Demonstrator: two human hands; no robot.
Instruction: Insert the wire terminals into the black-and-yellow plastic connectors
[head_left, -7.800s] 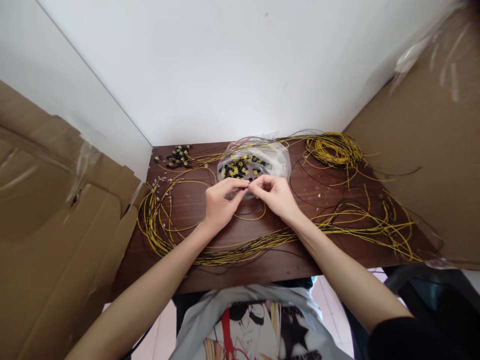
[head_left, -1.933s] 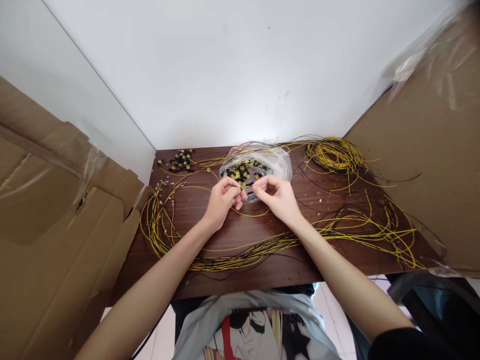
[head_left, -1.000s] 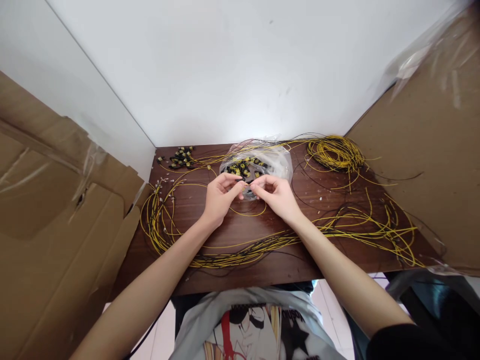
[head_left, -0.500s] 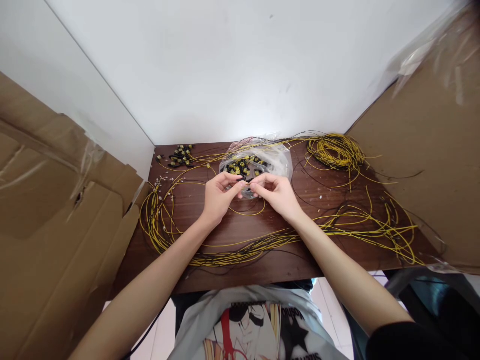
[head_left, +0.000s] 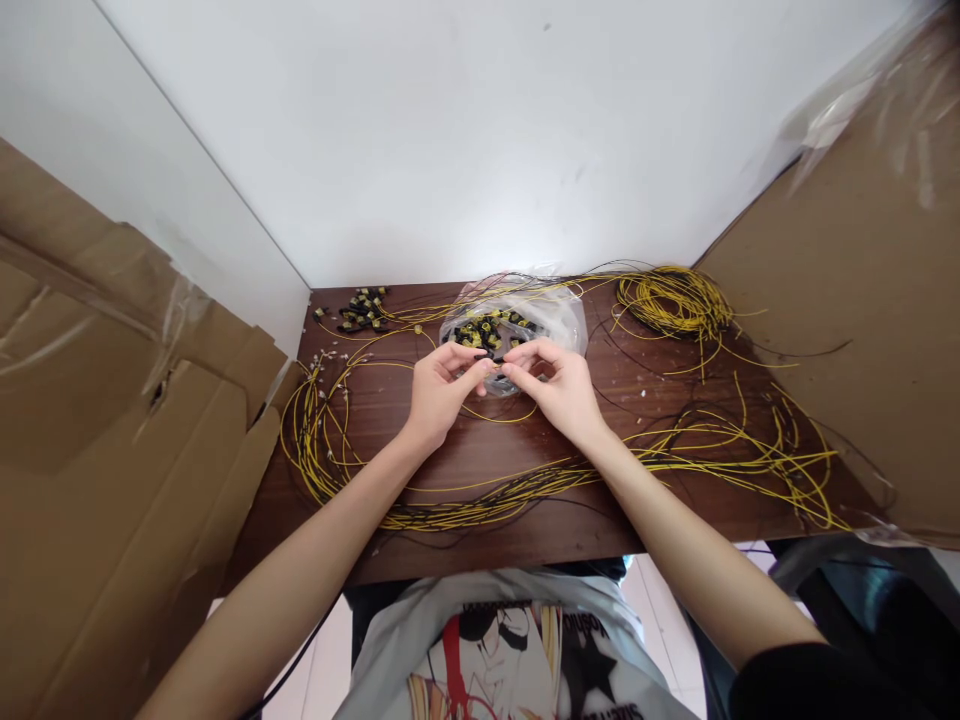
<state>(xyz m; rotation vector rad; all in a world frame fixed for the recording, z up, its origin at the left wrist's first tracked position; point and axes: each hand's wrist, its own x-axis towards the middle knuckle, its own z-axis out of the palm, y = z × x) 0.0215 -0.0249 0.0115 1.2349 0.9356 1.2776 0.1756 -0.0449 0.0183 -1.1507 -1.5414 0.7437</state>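
My left hand (head_left: 439,392) and my right hand (head_left: 559,390) meet fingertip to fingertip over the dark wooden table (head_left: 450,545). Both pinch a small dark part with a thin yellow wire (head_left: 517,415) that loops under them. The part itself is mostly hidden by the fingertips. Just beyond the hands lies a clear plastic bag (head_left: 559,312) holding several small black and yellow connectors (head_left: 487,332).
Yellow and black wire bundles lie along the front (head_left: 487,505), left (head_left: 311,450) and right (head_left: 750,450); a yellow coil (head_left: 671,300) sits at the back right. A loose connector pile (head_left: 360,308) lies back left. Cardboard panels (head_left: 97,450) (head_left: 870,300) flank the table.
The hands have stayed together in a pinch in front of the bag and shifted slightly away from me. The wire loop under them moved a little.
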